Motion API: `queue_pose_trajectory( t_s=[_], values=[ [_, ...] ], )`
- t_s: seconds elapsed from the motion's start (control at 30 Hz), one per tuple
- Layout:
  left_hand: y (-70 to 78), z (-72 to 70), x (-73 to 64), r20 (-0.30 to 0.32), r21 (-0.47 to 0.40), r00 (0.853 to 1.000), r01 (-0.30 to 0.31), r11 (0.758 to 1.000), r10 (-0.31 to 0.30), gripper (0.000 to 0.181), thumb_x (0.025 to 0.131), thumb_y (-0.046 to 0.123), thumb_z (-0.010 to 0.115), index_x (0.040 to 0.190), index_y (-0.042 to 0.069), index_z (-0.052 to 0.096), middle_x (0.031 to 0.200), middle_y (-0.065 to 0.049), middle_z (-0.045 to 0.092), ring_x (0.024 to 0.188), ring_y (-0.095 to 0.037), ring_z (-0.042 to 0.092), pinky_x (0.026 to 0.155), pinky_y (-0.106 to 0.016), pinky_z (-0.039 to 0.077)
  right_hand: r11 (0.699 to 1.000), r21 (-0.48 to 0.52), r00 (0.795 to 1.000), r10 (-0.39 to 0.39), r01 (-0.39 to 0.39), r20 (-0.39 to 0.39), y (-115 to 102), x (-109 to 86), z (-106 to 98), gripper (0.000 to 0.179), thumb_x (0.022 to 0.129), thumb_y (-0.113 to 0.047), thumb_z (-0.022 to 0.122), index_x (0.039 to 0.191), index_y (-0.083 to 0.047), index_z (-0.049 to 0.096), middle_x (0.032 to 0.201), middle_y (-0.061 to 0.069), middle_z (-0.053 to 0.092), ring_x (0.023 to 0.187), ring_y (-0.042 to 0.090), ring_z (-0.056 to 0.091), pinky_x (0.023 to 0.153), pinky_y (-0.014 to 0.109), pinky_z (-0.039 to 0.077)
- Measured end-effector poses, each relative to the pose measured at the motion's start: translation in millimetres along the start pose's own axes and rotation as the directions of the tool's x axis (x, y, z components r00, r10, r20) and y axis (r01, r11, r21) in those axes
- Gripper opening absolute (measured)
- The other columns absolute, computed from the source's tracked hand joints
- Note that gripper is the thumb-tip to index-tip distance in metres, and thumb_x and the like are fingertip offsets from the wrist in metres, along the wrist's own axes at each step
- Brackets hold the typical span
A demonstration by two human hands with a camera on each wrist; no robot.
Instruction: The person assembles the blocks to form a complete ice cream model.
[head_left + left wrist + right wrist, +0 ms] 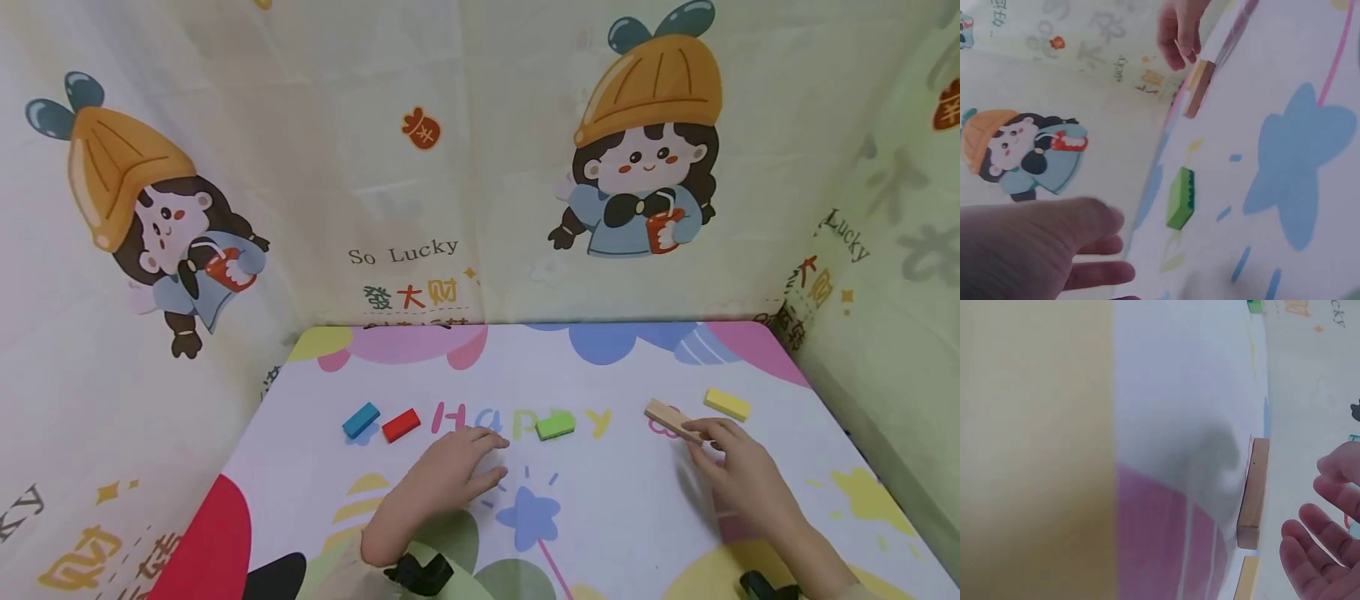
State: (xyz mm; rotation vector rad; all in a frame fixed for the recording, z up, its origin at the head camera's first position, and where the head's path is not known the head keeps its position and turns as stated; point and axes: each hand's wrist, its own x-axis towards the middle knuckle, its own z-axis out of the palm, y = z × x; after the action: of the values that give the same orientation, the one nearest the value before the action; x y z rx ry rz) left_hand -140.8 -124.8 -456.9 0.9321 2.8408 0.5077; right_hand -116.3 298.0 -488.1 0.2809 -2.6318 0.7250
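My right hand (742, 462) is over the near end of a long plain wooden block (670, 417), its fingertips overlapping that end in the head view. The right wrist view shows a gap between the loosely bent fingers and the wooden block (1254, 487). Just behind lies a yellow block (727, 404). My left hand (447, 471) hovers over the table with its fingers extended, holding nothing. Nearest to it are a red block (401, 425) on the left and a green block (556, 426) on the right. In the left wrist view the green block (1180, 199) has a bumpy edge.
A blue block (362, 421) lies at the left, beside the red one. The white tabletop (615, 492) carries printed letters, a star and coloured shapes. Cream cloth (517, 183) with cartoon figures hangs behind the table and along both sides.
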Motion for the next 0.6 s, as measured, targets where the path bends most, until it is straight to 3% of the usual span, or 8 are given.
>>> queue_pose_trajectory(
  t_s=[0.1, 0.27, 0.5, 0.6],
  values=[
    [3.5, 8.5, 18.5, -0.054, -0.096, 0.994, 0.094, 0.991, -0.100, 0.037, 0.099, 0.031, 0.068, 0.132, 0.015, 0.069, 0.129, -0.001, 0.070, 0.119, -0.021, 0.066, 0.097, -0.040, 0.057, 0.999, 0.013, 0.999, 0.036, -0.037, 0.027, 2.3, 8.8, 1.9, 0.027, 0.091, -0.010, 0.075, 0.117, -0.007, 0.071, 0.115, 0.018, 0.067, 0.094, 0.031, 0.065, 0.072, 0.045, 0.053],
    [6.4, 19.9, 45.9, -0.107, -0.261, 0.970, 0.183, 0.948, -0.217, 0.029, 0.099, 0.024, 0.068, 0.125, 0.012, 0.072, 0.119, -0.003, 0.071, 0.101, -0.020, 0.067, 0.088, -0.037, 0.058, 0.994, 0.047, 0.994, 0.091, -0.094, 0.066, 2.3, 22.1, 6.1, 0.031, 0.099, -0.022, 0.070, 0.122, -0.002, 0.070, 0.119, 0.026, 0.066, 0.105, 0.043, 0.064, 0.082, 0.060, 0.050],
    [8.0, 35.5, 74.5, -0.121, -0.312, 0.960, 0.204, 0.928, -0.252, 0.025, 0.096, 0.021, 0.069, 0.119, 0.011, 0.073, 0.110, -0.002, 0.071, 0.086, -0.013, 0.058, 0.080, -0.030, 0.053, 0.990, 0.050, 0.986, 0.128, -0.133, 0.106, 3.5, 35.0, 18.1, 0.030, 0.099, -0.018, 0.069, 0.120, 0.003, 0.070, 0.112, 0.026, 0.069, 0.100, 0.041, 0.068, 0.082, 0.055, 0.056],
    [7.0, 41.6, 81.9, -0.154, -0.355, 0.947, 0.214, 0.910, -0.283, 0.020, 0.095, 0.019, 0.070, 0.113, 0.011, 0.074, 0.101, -0.001, 0.071, 0.083, -0.012, 0.059, 0.076, -0.029, 0.052, 0.985, 0.065, 0.979, 0.151, -0.161, 0.139, 3.3, 39.8, 19.1, 0.033, 0.098, -0.014, 0.069, 0.126, 0.004, 0.066, 0.112, 0.026, 0.068, 0.097, 0.040, 0.069, 0.079, 0.051, 0.057]
  ],
)
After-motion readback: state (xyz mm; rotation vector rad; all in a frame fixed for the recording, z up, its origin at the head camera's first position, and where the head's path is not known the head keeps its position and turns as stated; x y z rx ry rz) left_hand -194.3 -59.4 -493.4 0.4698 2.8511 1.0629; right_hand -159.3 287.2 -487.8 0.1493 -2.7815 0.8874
